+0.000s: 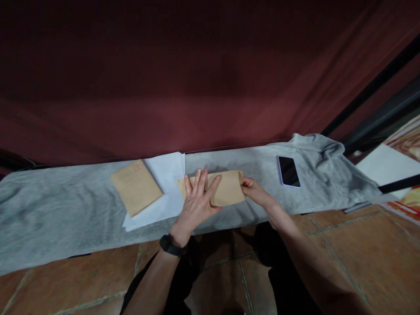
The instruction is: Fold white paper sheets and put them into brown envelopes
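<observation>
A brown paper envelope (228,188) lies lengthwise in front of me on the grey cloth, its left end over the edge of some white paper sheets (169,175). My left hand (199,197) rests flat on the envelope's left half with the fingers spread. At the envelope's right end, my right hand (254,190) is closed, its fingertips at the end edge and partly hidden there. Left of my hands, another brown envelope (136,188), or a small stack of them, sits on top of the white sheets.
The grey cloth (75,201) covers a long narrow bench against a dark red wall (197,118). A phone with a light purple case (288,171) lies to the right. Crumpled cloth and printed boards (407,144) are at the far right. Below is a tiled floor (370,249).
</observation>
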Demonstrator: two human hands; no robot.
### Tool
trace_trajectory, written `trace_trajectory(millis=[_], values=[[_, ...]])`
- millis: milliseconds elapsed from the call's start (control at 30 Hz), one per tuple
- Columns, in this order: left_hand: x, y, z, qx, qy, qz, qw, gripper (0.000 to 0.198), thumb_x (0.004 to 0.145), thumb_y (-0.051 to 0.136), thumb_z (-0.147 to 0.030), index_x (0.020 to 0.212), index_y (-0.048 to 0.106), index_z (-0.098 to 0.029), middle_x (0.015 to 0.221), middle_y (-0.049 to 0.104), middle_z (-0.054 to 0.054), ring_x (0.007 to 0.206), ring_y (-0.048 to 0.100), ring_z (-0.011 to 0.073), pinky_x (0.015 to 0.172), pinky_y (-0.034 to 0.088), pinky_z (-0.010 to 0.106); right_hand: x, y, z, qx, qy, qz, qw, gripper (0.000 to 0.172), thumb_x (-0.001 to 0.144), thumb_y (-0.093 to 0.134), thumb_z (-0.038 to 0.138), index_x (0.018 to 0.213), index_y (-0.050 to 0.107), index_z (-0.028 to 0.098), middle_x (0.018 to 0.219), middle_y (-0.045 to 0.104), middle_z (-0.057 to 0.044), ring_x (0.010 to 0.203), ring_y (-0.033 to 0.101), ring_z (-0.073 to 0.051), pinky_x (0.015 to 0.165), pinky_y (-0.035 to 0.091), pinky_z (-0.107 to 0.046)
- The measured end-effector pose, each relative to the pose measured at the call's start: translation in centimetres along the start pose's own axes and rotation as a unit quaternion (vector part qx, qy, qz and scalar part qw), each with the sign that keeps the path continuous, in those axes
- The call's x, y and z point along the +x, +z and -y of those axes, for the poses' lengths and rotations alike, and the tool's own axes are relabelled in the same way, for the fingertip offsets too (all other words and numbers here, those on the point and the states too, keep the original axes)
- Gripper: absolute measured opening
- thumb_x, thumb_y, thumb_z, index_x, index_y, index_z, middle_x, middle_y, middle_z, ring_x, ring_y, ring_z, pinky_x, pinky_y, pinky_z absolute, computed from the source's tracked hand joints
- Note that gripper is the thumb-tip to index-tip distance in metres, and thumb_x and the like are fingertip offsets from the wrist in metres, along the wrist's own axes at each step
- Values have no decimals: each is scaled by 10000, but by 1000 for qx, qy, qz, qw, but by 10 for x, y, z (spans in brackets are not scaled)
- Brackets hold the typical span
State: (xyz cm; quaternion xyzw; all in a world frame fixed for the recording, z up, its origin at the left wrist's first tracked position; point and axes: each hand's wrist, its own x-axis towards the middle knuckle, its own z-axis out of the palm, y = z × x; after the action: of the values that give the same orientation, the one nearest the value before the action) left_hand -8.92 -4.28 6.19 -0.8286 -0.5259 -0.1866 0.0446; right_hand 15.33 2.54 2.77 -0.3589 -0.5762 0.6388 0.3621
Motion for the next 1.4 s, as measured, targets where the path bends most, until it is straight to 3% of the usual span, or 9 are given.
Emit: trace_trajectory(millis=[167,467,633,800,867,1000,1167,1300,1400], values=[[2,-3,-4,-14,-3,15,1000,1105,716,864,-488,1629,280,-277,1655,317,195,1554,223,444,1254,56,682,-1,-1,10,-4,16,-15,1000,323,705,824,512,809,719,225,754,726,32,695,619,-155,673,493,-255],[3,-7,-7,4,2,27,1000,1023,764,814,-432,1627,288,-272,1582,413,194,1475,378,398,1263,65,640,1,-7,5,-6,45,-54,998,242,690,797,406,822,715,221,718,713,41,679,622,-156,646,495,-254],[2,-4,-9,4,10,32,999,1002,772,807,-403,1623,297,-267,1564,435,193,1449,413,379,1269,97,605,8,-12,-5,-44,40,-69,996,216,707,729,412,793,686,218,653,660,33,575,541,-144,575,453,-271],[0,5,-4,-2,-14,39,999,1049,775,795,-437,1638,236,-232,1569,440,199,1458,400,384,1263,127,602,4,-18,6,-134,-74,-252,955,187,792,663,378,908,677,232,854,708,-12,809,624,-194,786,502,-329],[0,8,-2,-4,-25,37,999,1057,780,786,-456,1641,221,-214,1571,439,205,1459,398,386,1262,135,598,0,-19,15,-127,-106,-294,941,190,866,624,414,921,679,241,887,712,-25,850,627,-200,830,500,-336],[1,10,-1,0,-33,34,999,1043,786,774,-462,1637,234,-193,1569,440,210,1447,413,391,1260,145,593,-5,-11,21,-91,-62,-193,975,284,924,602,510,942,718,251,887,719,-15,826,628,-195,796,498,-316],[0,11,-2,1,-13,49,999,1034,795,777,-440,1641,220,-232,1567,449,194,1458,407,372,1263,113,589,-5,5,5,-67,25,-43,997,343,833,723,566,865,752,226,792,698,8,741,604,-176,698,466,-283],[-3,13,3,-22,-17,67,997,1137,745,818,-542,1647,183,-265,1641,342,191,1483,365,386,1249,129,614,-4,10,2,-36,19,-50,998,367,828,724,591,853,757,226,773,695,13,702,591,-163,679,450,-273],[-4,15,6,-32,-25,75,996,1175,731,816,-585,1651,159,-266,1618,376,193,1470,381,385,1242,142,622,-4,9,5,-36,7,-53,998,378,851,700,608,800,732,235,759,683,13,698,579,-164,673,435,-271]])
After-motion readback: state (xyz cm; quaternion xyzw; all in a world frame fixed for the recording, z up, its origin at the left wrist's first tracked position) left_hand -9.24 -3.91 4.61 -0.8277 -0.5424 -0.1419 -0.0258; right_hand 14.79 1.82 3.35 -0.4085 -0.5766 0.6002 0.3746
